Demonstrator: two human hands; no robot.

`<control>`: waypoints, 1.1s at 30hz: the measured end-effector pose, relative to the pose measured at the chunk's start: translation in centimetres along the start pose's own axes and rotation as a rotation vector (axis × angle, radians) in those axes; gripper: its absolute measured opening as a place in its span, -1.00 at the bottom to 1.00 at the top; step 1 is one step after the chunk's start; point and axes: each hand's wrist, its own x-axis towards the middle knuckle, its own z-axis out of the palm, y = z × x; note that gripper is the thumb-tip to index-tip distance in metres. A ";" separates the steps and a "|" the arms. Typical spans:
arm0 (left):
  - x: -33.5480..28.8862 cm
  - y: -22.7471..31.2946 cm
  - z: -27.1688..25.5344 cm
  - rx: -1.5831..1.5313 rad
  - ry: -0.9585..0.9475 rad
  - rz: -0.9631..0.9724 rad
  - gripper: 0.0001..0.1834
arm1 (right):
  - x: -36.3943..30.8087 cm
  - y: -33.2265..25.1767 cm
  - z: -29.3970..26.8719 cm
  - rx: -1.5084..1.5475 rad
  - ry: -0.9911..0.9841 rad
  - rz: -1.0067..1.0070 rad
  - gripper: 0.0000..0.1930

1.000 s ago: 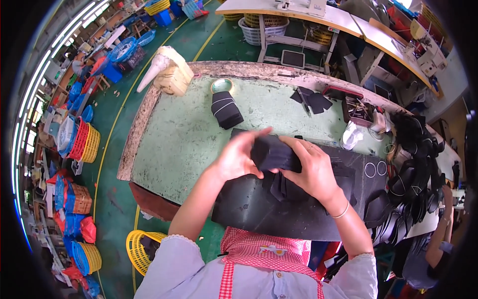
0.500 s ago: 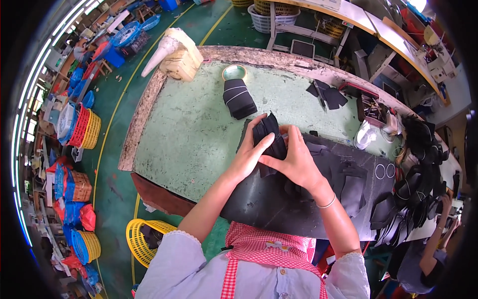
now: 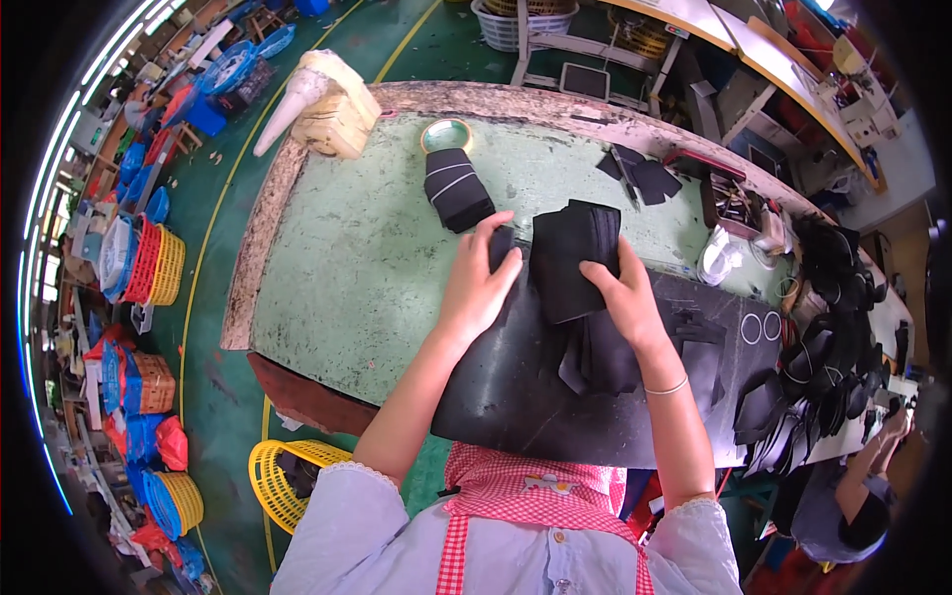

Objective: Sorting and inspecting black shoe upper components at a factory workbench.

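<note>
In my right hand [image 3: 632, 302] is a stack of black fabric pieces [image 3: 570, 263], fanned at its upper right edge. My thumb lies across its front, with the fingers behind. To its left, my left hand [image 3: 478, 283] is apart from the stack, thumb and forefinger spread. A small dark piece [image 3: 502, 243] shows between those fingers; I cannot tell whether they touch it. Loose black pieces [image 3: 605, 357] lie below the stack on a black mat [image 3: 496, 397]. Just beyond my left hand sits a banded black bundle [image 3: 456, 190].
A tape roll [image 3: 446, 136] touches the bundle's far end. A block with a pale cone [image 3: 332, 104] stands at the table's far left corner. Scissors [image 3: 626, 174], a tool box [image 3: 729, 203] and black bundles [image 3: 828, 347] lie rightward. A yellow basket [image 3: 278, 486] stands below left.
My hands have separated. The stack, gripped between both before, has turned its broad face up and shifted right with my right hand. The left hand has let it go.
</note>
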 end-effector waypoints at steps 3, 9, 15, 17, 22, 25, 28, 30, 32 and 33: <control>-1.3 0.7 1.5 0.554 -0.075 0.097 -0.31 | -1.5 -1.3 -2.0 0.032 -0.031 -0.008 -0.34; -3.4 5.5 1.6 -0.219 -0.155 0.121 -0.06 | -5.8 -3.2 -2.5 -0.418 0.168 -0.256 -0.47; -5.1 8.8 3.4 -0.766 -0.381 -0.229 -0.03 | -9.8 -4.8 -2.5 -0.005 -0.178 -0.143 -0.58; -5.5 8.2 3.9 -0.797 -0.413 -0.264 -0.10 | -10.9 -4.5 -3.5 0.227 -0.169 0.072 -0.77; -6.8 10.1 6.2 -1.103 -0.500 -0.446 -0.12 | -12.0 -1.9 -6.3 0.463 -0.093 0.172 -0.75; -7.6 10.8 8.2 -1.015 -0.460 -0.424 -0.16 | -13.2 -0.7 -6.7 0.446 -0.017 0.073 -0.73; -8.0 10.6 10.0 -0.751 -0.416 -0.260 -0.28 | -14.2 0.5 -8.4 0.466 -0.031 0.112 -0.72; -8.1 10.6 10.8 -0.759 -0.442 -0.290 -0.28 | -14.9 0.8 -9.5 0.432 -0.041 0.147 -0.72; -8.2 11.1 11.4 -0.779 -0.428 -0.350 -0.28 | -15.4 1.7 -10.6 0.414 0.028 0.134 -0.71; -8.2 11.3 11.6 -0.776 -0.443 -0.351 -0.28 | -15.5 2.2 -11.1 0.393 0.080 0.119 -0.71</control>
